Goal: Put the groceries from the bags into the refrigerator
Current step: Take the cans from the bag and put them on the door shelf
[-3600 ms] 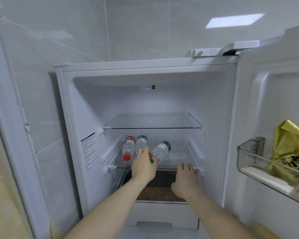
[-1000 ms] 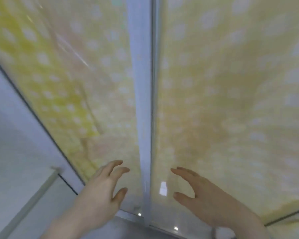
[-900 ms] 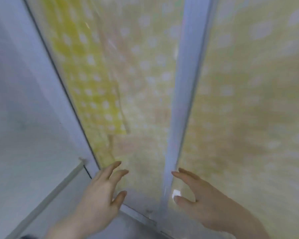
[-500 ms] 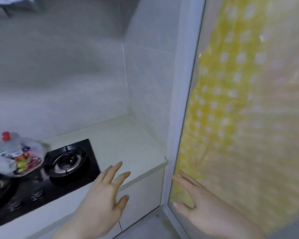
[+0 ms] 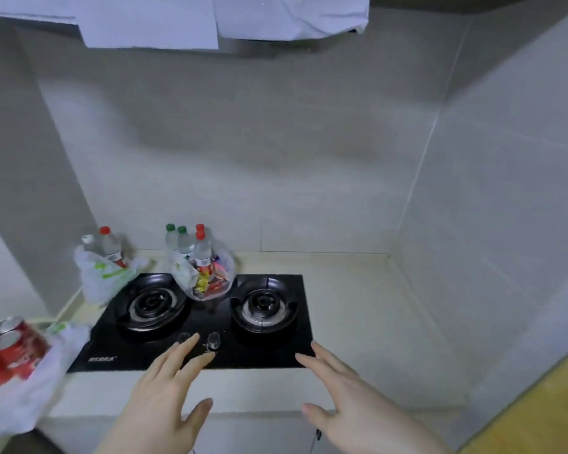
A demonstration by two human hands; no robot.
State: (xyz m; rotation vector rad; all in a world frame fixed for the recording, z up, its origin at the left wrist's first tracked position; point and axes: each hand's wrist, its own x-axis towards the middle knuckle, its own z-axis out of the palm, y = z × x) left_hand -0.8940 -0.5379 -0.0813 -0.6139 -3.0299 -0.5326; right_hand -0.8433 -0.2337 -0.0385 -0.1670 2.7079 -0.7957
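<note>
Now stove (image 5: 207, 309) and bags (image 5: 207, 276), not refrigerator.

The refrigerator has been left behind; the stove (image 5: 199, 317) and grocery bags (image 5: 207, 276) (bottles inside) are now faced.

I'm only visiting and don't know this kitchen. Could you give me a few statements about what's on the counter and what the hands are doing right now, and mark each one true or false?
1. Both hands are empty. True: the left hand and right hand are open, fingers spread, above the counter's front edge.
2. A pot sits on the right burner. False: it is bare.
3. A clear bag with bottles and colourful packets rests between the two burners. True.
4. All bottle caps are red. False: some are green.
5. Red cans lie in a white bag at the far left. True.
</note>
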